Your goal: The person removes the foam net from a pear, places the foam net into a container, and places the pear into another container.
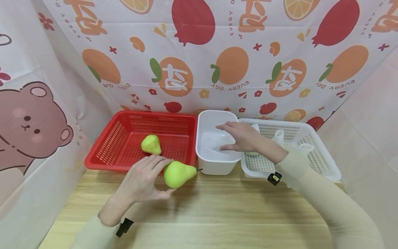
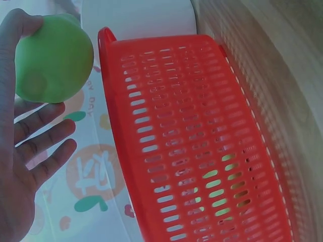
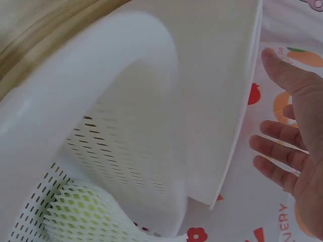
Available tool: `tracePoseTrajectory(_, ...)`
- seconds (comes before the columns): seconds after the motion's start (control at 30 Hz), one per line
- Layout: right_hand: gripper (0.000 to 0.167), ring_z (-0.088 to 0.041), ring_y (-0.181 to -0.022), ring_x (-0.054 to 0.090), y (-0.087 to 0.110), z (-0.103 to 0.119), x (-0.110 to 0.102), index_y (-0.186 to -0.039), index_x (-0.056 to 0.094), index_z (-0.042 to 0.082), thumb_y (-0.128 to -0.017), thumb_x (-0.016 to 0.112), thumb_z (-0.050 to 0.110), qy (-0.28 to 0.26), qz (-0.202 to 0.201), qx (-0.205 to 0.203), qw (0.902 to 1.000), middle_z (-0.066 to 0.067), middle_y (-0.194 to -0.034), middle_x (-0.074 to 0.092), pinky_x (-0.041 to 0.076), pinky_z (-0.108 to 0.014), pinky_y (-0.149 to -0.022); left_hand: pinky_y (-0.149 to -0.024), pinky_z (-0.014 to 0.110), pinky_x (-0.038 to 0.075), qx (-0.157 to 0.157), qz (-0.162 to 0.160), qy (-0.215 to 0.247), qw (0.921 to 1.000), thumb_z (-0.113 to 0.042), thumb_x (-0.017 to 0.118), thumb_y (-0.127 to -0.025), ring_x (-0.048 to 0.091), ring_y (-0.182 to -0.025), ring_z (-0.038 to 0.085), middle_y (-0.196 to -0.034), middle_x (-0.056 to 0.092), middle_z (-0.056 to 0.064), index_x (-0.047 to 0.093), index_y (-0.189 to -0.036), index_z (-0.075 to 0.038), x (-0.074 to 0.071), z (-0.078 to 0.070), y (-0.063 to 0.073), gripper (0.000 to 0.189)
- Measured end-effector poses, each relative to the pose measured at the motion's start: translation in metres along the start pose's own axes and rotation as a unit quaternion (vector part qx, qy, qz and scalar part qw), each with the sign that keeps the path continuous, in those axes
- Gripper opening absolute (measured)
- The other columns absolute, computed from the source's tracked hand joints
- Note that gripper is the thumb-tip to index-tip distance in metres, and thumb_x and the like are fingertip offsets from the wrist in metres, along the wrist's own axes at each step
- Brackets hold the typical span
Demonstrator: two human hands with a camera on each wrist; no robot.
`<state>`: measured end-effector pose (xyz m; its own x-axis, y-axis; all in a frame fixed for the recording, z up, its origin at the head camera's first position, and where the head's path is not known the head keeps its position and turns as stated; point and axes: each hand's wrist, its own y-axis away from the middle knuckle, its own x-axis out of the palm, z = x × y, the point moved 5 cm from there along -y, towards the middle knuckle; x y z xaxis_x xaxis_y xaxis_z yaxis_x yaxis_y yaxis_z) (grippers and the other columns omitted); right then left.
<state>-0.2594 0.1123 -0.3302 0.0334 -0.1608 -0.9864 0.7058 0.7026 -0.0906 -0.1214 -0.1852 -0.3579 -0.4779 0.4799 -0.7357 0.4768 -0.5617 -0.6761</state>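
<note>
My left hand (image 1: pixel 143 180) pinches a green pear (image 1: pixel 178 174) between thumb and fingers, in front of the red basket (image 1: pixel 101 166). The pear's stem points right, toward the white bin (image 1: pixel 219 168). In the left wrist view the same pear (image 2: pixel 54 58) sits against the thumb and upper fingers. A second pear (image 1: pixel 151 144) lies inside the red basket. My right hand (image 1: pixel 242 137) is spread over the white bin with nothing in its grasp. From the right wrist view, that hand (image 3: pixel 298 131) has its thumb and fingers apart.
To the right stands a white basket (image 1: pixel 329 169) with several pieces of white foam netting (image 1: pixel 279 136). One foam net (image 3: pixel 83 214) there encloses something green. The baskets and bin stand on a wooden table (image 1: pixel 224 214), backed by a fruit-print curtain (image 1: pixel 205 69).
</note>
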Motion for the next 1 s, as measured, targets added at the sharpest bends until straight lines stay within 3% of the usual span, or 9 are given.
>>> tracePoseTrajectory(0.17, 0.080, -0.031, -0.120, 0.069, 0.015, 0.004, -0.006, -0.150, 0.057, 0.016, -0.085, 0.082, 0.055, 0.001, -0.017, 0.004, 0.9998, -0.008, -0.139, 0.069, 0.061, -0.050, -0.099, -0.074, 0.041, 0.064, 0.005, 0.007, -0.003, 1.0000, -0.060, 0.078, -0.065, 0.070, -0.090, 0.026, -0.102, 0.074, 0.008, 0.070, -0.115, -0.004, -0.002, 0.005, -0.004, 0.075)
tracePoseTrajectory(0.43, 0.080, -0.030, -0.117, 0.070, 0.040, 0.010, -0.010, -0.149, 0.058, 0.017, -0.084, 0.083, 0.057, 0.010, -0.048, -0.002, 0.9988, -0.007, -0.137, 0.070, 0.063, -0.049, -0.092, -0.078, 0.045, 0.066, 0.019, 0.016, -0.016, 0.9996, -0.050, 0.089, -0.051, 0.072, -0.091, 0.028, -0.100, 0.074, 0.009, 0.070, -0.114, -0.004, -0.007, 0.013, -0.012, 0.080)
tracePoseTrajectory(0.6, 0.081, -0.028, -0.116, 0.071, 0.055, 0.014, -0.012, -0.145, 0.061, 0.015, -0.081, 0.086, 0.056, 0.016, -0.086, -0.022, 0.9959, -0.007, -0.132, 0.072, 0.062, -0.048, -0.094, -0.073, 0.042, 0.065, 0.025, 0.031, -0.025, 0.9989, -0.050, 0.090, -0.052, 0.071, -0.090, 0.026, -0.100, 0.073, 0.008, 0.069, -0.113, -0.005, -0.009, 0.019, -0.017, 0.079)
tracePoseTrajectory(0.87, 0.082, -0.027, -0.106, 0.073, 0.074, 0.018, -0.009, -0.143, 0.063, 0.014, -0.077, 0.089, 0.056, 0.036, -0.137, -0.036, 0.9893, -0.007, -0.128, 0.073, 0.064, -0.043, -0.082, -0.073, 0.040, 0.064, 0.032, 0.070, -0.042, 0.9961, -0.054, 0.092, -0.051, 0.068, -0.088, 0.023, -0.100, 0.072, 0.007, 0.069, -0.113, -0.005, -0.009, 0.029, -0.024, 0.082)
tracePoseTrajectory(1.0, 0.083, -0.029, -0.107, 0.074, 0.082, 0.019, -0.006, -0.141, 0.065, 0.013, -0.075, 0.090, 0.056, 0.042, -0.157, -0.038, 0.9859, -0.009, -0.129, 0.073, 0.065, -0.043, -0.082, -0.072, 0.040, 0.064, 0.029, 0.095, -0.054, 0.9936, -0.054, 0.092, -0.052, 0.068, -0.089, 0.024, -0.100, 0.072, 0.007, 0.069, -0.113, -0.006, -0.007, 0.034, -0.027, 0.082)
